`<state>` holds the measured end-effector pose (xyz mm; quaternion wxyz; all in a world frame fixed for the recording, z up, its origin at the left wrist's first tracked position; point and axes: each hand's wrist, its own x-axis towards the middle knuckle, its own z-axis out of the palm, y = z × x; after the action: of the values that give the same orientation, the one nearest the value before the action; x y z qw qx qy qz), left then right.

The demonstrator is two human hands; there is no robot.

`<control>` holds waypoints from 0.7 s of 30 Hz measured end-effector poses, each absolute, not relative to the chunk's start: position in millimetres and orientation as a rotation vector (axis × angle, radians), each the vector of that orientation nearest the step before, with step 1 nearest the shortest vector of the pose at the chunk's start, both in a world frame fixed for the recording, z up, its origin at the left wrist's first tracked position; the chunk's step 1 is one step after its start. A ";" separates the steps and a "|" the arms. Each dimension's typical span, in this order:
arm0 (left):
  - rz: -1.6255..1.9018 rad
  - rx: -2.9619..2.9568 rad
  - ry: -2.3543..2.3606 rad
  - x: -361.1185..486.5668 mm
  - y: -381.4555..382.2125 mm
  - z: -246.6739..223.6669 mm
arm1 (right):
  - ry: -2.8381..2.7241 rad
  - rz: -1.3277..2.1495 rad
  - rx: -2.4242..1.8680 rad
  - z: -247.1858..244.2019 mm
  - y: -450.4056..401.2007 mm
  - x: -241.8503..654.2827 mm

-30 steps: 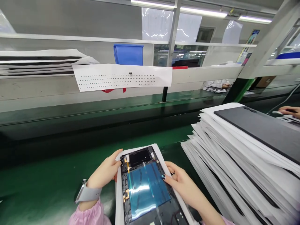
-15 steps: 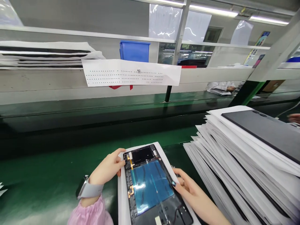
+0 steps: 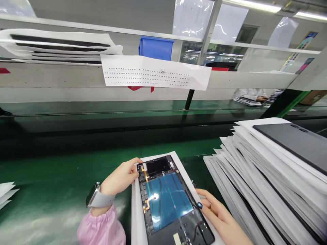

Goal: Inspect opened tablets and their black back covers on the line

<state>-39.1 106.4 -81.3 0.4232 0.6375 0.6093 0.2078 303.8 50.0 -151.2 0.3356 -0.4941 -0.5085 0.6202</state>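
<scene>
An opened tablet (image 3: pixel 170 200) lies on a white foam sheet (image 3: pixel 176 157), its insides facing up: a blue-filmed plate, a black square at the top, and orange flex cables down the left side. My left hand (image 3: pixel 124 177), with a grey-strapped watch at the wrist, grips the tablet's upper left corner. At the right long edge, my right hand (image 3: pixel 217 212) is closed, thumb on top and the other fingers curled beside and below the sheet. Part of the grip on each side is hidden under the edge.
To the right rises a tall stack of white foam sheets (image 3: pixel 245 170) with a grey tablet cover (image 3: pixel 293 139) on top. More sheets (image 3: pixel 6 194) show at far left. A perforated paper strip (image 3: pixel 153 71) hangs from the shelf, near a blue bin (image 3: pixel 156 48). Behind, a person's white sleeve (image 3: pixel 250 93).
The view has shifted slightly, so more sheets show at far left. Both hands keep their hold on the tablet. My right hand sits slightly lower along the edge.
</scene>
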 end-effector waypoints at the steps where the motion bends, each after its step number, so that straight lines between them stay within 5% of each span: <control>1: 0.519 1.606 1.528 -39.0 106.6 -81.7 | -1.318 1.612 -1.285 -148.0 49.2 302.7; 10: 0.488 1.662 1.566 -37.3 105.6 -77.6 | -1.271 1.516 -1.333 -148.8 49.7 301.5; 16: 0.510 1.692 1.589 -36.8 105.3 -75.8 | -1.832 0.611 -1.560 -177.4 85.3 315.8; 21: 0.522 1.696 1.597 -35.5 104.2 -74.7 | -2.185 0.295 -1.565 -192.2 93.1 311.1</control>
<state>-35.5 104.2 -74.7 0.3682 0.6604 0.6221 0.2032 311.1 93.1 -192.2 0.2169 -0.5651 -0.7889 0.1064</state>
